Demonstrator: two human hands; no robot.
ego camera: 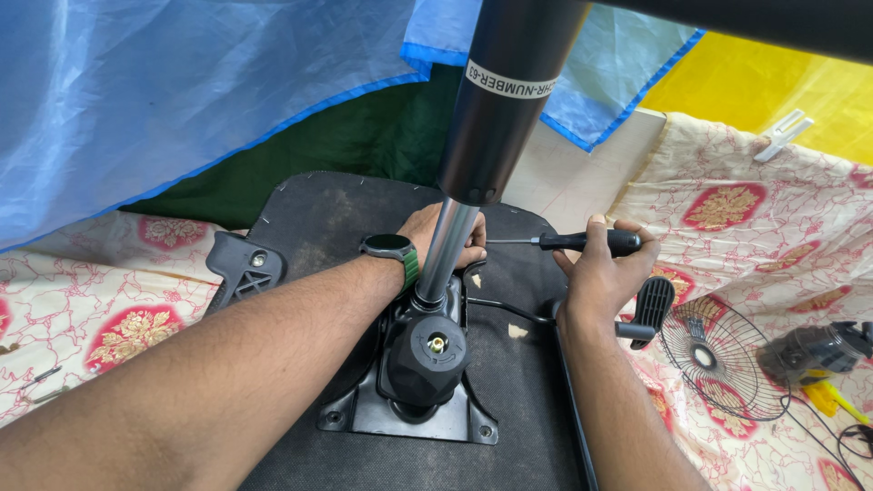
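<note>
Right hand [596,273] closed around screwdriver [568,242], tip levelled toward mechanism plate [400,414]; left hand [436,238] behind gas-lift column [450,250], steadying it, grip hidden.

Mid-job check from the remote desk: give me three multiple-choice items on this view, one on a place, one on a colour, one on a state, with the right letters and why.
1. Where does the wire fan guard lie?
A. on the patterned cloth to the right of the chair base
B. on the blue sheet
C. on the metal plate

2. What colour is the strap of the watch on the left hand?
A. red
B. green
C. white

3. What is the state of the right hand?
A. open and flat on the cloth
B. closed around the black-handled screwdriver
C. holding the fan guard

Answers: 1 A, the guard rests on the floral cloth right of the right forearm. 2 B, a green band shows beside the dark dial. 3 B, the fingers wrap the handle, and the shaft points left towards the chrome column.
</note>
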